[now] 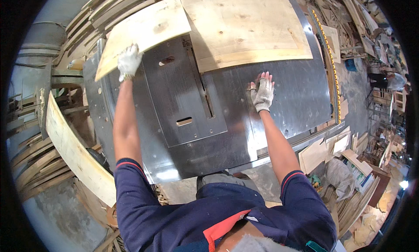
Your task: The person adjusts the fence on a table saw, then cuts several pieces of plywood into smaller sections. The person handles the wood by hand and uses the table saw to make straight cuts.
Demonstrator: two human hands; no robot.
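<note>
A black metal table-saw top (196,151) lies in front of me, with a long narrow slot (207,101) in its inset plate. My left hand (129,63), in a pale work glove, is closed on the near edge of a smaller plywood panel (150,27), which sits at an angle at the far left. To its right, a larger plywood sheet (248,29) rests flat on the far part of the top. My right hand (263,93), in a glove with bare fingertips, is spread just short of that sheet, over the metal; whether it presses on the surface is unclear.
Timber strips (39,164) and a long curved-looking pale board (78,151) are on the left. A yellow toothed strip (334,68) runs along the table's right side. Plywood offcuts (314,156) and a grey sack (341,179) lie at lower right. Another person (395,81) is far right.
</note>
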